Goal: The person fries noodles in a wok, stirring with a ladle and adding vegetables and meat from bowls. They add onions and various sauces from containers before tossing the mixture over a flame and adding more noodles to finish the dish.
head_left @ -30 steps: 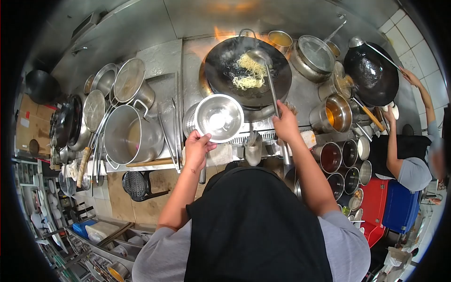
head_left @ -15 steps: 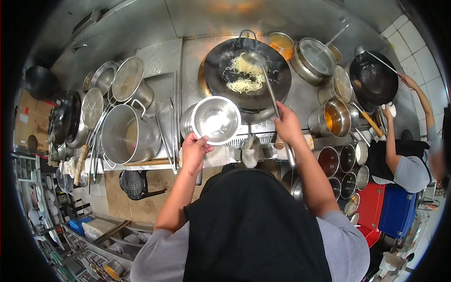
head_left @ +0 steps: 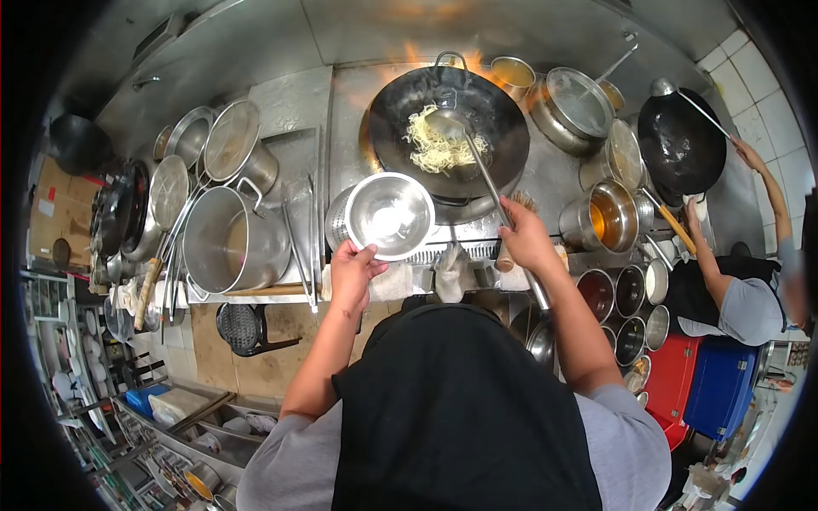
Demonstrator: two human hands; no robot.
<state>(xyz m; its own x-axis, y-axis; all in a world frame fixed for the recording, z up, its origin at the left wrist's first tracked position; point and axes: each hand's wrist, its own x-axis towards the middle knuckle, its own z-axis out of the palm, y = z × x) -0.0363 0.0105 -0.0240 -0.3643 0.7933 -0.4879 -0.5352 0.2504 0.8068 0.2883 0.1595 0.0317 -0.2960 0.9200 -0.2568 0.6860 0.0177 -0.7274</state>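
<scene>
Wok [head_left: 503, 111]: one, dark, taken as landmark; set on the worktop [head_left: 349, 136], with flames [head_left: 412, 53] seen behind its rear rim. Flare-up could be caused by oil splashed over that rim.

Noodles [head_left: 439, 152]: one pale batch, held in the wok near its middle. Scorching or sticking is judged likely if strands are left unturned over high heat; spillage, if they are pushed too hard toward the edge.

Ladle [head_left: 487, 175]: one, long-handled; its cup placed at the noodles, its handle carried out over the wok's front right rim. The handle is gripped by the right hand [head_left: 528, 234], fingers wrapped around it. Loss of control could be caused by a greasy shaft; broken strands, by too heavy a press.

Metal bowl [head_left: 390, 217]: one, located at the front left of the wok. Its near rim is pinched by the left hand [head_left: 351, 277], fingers narrowed on the edge. Since support is seen at one side only, tipping could be caused by a sudden load or a knock against the wok.

Perforated strainer [head_left: 337, 217]: one, left of the wok's front, partly hidden by the bowl; whether contact is made cannot be told. If made, it could be dragged along.
</scene>
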